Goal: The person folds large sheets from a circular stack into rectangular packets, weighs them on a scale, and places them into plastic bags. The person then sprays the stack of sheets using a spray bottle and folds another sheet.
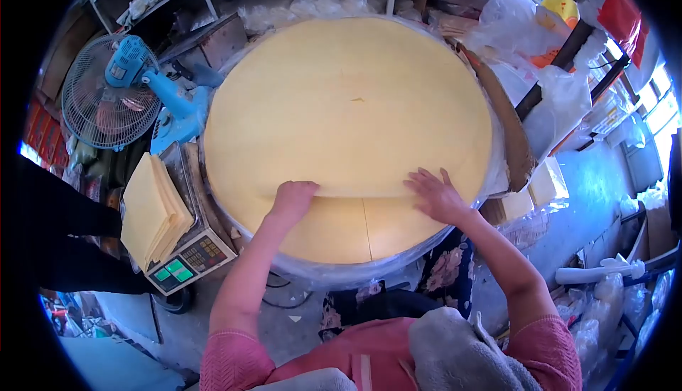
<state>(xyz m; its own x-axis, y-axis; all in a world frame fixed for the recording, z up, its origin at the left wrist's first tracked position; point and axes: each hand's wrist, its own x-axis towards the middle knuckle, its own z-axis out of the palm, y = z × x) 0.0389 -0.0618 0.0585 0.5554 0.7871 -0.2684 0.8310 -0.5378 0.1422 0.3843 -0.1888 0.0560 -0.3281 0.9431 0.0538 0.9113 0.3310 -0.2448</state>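
A large round stack of pale yellow sheets (348, 135) lies in front of me, with clear plastic (312, 270) around its rim. The near edge of the top sheet is folded back or lifted along a straight line, and a lower yellow sheet (330, 227) with a seam shows beneath it. My left hand (295, 198) is closed on the left end of this edge. At the right end, my right hand (439, 196) rests on the sheet with fingers spread. A small torn flap (357, 99) sticks up near the middle.
On the left, a digital scale (186, 267) carries a pile of folded yellow sheets (153, 210). A blue fan (128, 71) stands behind it. Cardboard (508, 121) and plastic bags (522, 29) crowd the right side. A person's dark-clothed legs (78, 227) are at far left.
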